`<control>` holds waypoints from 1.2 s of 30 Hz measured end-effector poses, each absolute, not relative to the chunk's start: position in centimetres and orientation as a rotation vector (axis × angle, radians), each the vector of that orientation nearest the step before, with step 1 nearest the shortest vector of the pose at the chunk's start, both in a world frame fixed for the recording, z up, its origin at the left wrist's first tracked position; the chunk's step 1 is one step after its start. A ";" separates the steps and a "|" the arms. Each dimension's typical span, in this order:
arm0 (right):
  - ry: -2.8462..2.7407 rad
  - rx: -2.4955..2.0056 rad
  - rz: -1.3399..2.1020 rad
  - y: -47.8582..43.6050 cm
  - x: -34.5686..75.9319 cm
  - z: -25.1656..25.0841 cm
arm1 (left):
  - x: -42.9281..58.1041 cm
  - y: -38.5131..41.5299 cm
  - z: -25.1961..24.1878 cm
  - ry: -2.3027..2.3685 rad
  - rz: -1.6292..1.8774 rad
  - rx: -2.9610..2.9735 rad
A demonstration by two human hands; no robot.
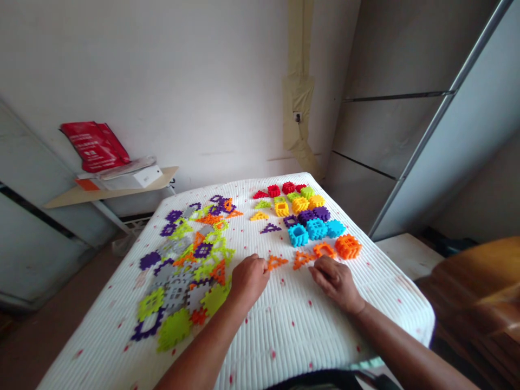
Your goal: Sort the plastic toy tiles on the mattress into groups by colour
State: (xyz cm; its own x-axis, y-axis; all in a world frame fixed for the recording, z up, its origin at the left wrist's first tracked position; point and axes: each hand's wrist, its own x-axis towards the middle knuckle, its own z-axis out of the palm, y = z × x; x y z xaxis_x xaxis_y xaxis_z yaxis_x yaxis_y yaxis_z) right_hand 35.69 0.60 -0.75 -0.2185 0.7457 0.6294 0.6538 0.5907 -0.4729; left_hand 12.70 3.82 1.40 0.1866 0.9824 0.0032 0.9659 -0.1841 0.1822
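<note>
My left hand [251, 275] is closed in a fist on the white quilted cover, its fingertips right by the left corner of a flat orange triangle piece [278, 262]. Whether it grips that piece is hidden by the fingers. My right hand [335, 279] is also curled shut, close to a second orange triangle piece [301, 259] and just in front of an orange square frame piece [324, 249]. Its palm side is out of sight. Past it stands a stack of orange square pieces [348, 246]. Behind that row lie light-blue stacked pieces [316, 229].
Sorted rows of purple [306, 218], yellow [300, 204], green [307, 192] and red pieces [288, 187] run toward the back. A mixed spread of interlocking pieces [176, 290] covers the left side. A side shelf [65, 199] holds a red bag [95, 146] and white box [140, 177].
</note>
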 end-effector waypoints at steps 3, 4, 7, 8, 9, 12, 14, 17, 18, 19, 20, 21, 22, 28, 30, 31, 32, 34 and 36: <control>-1.893 -1.141 0.122 0.5 35.9 -0.6 | 12.9 3.3 1.9 1.926 0.318 2.272; -1.874 -1.146 0.114 0.5 35.9 -0.6 | 13.1 3.1 2.1 1.916 0.382 2.261; -1.796 -1.156 0.086 0.4 36.1 -0.4 | 14.4 2.9 2.5 1.835 0.541 2.266; -1.770 -1.161 0.078 0.4 36.2 -0.4 | 15.0 2.9 2.5 1.802 0.567 2.284; -1.743 -1.169 0.069 0.4 36.3 -0.4 | 15.7 3.0 2.4 1.774 0.573 2.305; -1.690 -1.189 0.059 0.4 36.5 -0.5 | 17.5 3.4 2.1 1.729 0.507 2.376; -1.677 -1.186 0.066 0.5 36.6 -0.4 | 18.3 3.6 1.8 1.705 0.441 2.416; -1.675 -1.160 0.081 0.4 36.5 -0.2 | 19.1 3.8 1.4 1.668 0.390 2.451; -1.675 -1.155 0.082 0.4 36.5 -0.2 | 19.2 3.8 1.3 1.663 0.380 2.457; -1.673 -1.153 0.081 0.4 36.4 -0.1 | 19.3 3.8 1.3 1.662 0.369 2.462; -1.672 -1.154 0.076 0.4 36.4 0.0 | 19.3 3.7 1.2 1.666 0.356 2.468; -1.671 -1.154 0.069 0.4 36.4 0.0 | 19.3 3.7 1.1 1.669 0.342 2.477; -1.670 -1.155 0.064 0.4 36.4 0.1 | 19.3 3.7 1.1 1.672 0.331 2.488; -1.686 -1.142 0.027 0.5 36.4 -0.1 | 19.4 3.6 1.0 1.703 0.289 2.532; -1.689 -1.136 0.023 0.5 36.3 0.0 | 19.5 3.5 1.0 1.706 0.284 2.549; -1.690 -1.134 0.021 0.5 36.3 0.0 | 19.5 3.5 0.9 1.707 0.285 2.562; -1.691 -1.132 0.020 0.6 36.3 0.0 | 19.5 3.5 0.9 1.707 0.290 2.577; -1.694 -1.129 0.021 0.6 36.2 0.0 | 19.5 3.4 0.9 1.708 0.292 2.607; -1.695 -1.126 0.018 0.6 36.2 0.0 | 19.5 3.4 0.9 1.707 0.281 2.627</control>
State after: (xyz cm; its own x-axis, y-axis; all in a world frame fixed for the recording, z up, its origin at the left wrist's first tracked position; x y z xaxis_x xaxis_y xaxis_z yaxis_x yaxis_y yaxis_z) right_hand 36.22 0.59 -0.01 -0.0049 0.6753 0.7376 0.6591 0.5569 -0.5054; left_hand 19.49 3.38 0.87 0.3948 0.9062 0.1513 0.9069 -0.4107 0.0939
